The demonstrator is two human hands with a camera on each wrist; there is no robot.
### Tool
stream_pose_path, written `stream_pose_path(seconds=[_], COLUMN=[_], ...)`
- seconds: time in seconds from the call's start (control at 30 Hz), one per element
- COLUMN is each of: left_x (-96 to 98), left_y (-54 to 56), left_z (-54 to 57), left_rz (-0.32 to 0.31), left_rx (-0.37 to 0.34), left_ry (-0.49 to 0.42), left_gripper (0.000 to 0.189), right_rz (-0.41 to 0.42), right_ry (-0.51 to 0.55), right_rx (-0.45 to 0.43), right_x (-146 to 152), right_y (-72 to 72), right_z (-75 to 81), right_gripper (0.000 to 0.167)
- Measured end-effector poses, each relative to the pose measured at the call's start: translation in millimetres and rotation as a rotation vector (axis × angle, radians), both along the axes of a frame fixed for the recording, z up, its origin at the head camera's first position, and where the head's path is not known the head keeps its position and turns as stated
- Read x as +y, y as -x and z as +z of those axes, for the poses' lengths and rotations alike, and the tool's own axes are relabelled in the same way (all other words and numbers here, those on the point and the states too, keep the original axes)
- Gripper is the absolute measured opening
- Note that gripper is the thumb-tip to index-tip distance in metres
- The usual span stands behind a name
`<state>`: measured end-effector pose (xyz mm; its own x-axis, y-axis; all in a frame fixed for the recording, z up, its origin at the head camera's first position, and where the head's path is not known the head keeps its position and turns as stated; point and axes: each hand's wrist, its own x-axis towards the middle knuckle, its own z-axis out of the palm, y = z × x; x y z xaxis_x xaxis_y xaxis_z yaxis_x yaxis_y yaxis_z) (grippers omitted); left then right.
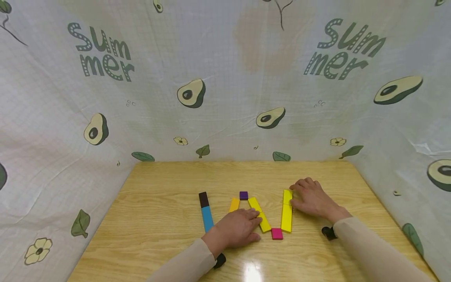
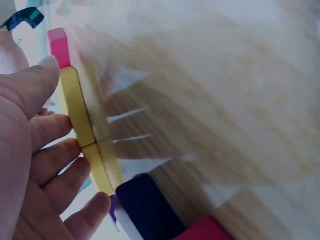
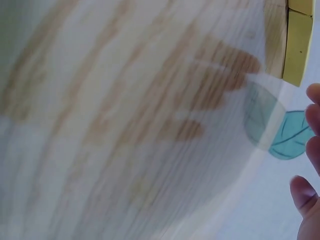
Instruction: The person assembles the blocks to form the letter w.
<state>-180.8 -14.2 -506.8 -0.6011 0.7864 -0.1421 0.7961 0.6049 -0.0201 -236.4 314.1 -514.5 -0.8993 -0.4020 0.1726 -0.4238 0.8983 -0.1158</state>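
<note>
Flat coloured blocks lie in a zigzag on the wooden table. My left hand (image 1: 236, 229) reaches over its middle, fingers loosely extended, fingertips at a slanted pair of yellow blocks (image 1: 265, 224). In the left wrist view, those fingers run along the yellow blocks (image 2: 77, 105), with a pink block (image 2: 59, 48) at the far end. A dark block (image 2: 147, 205) and a red one (image 2: 207, 230) show there too. My right hand (image 1: 311, 197) is beside the upper end of another yellow pair (image 1: 287, 217), fingers relaxed. A pink block (image 1: 277, 234) sits between both pairs' lower ends.
Left of the zigzag, a black block (image 1: 203, 199) and a blue block (image 1: 207, 218) form a strip. A purple block (image 1: 244, 195) lies near an orange block (image 1: 234, 204) partly hidden by my left hand. Printed cloth (image 1: 229, 137) encloses the table's back and sides.
</note>
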Motion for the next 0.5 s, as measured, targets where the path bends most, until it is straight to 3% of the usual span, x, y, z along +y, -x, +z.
stream_pose_path(seconds=[0.5], left_x=[4.6], left_y=[5.0], left_z=[5.6], left_rz=[0.021], left_rx=[0.004], left_ry=[0.076], left_gripper=[0.059], right_rz=[-0.017], right_ry=[0.018], right_rx=[0.046], right_x=[3.8], right_y=[-4.1], right_z=[-5.6], right_gripper=[0.039])
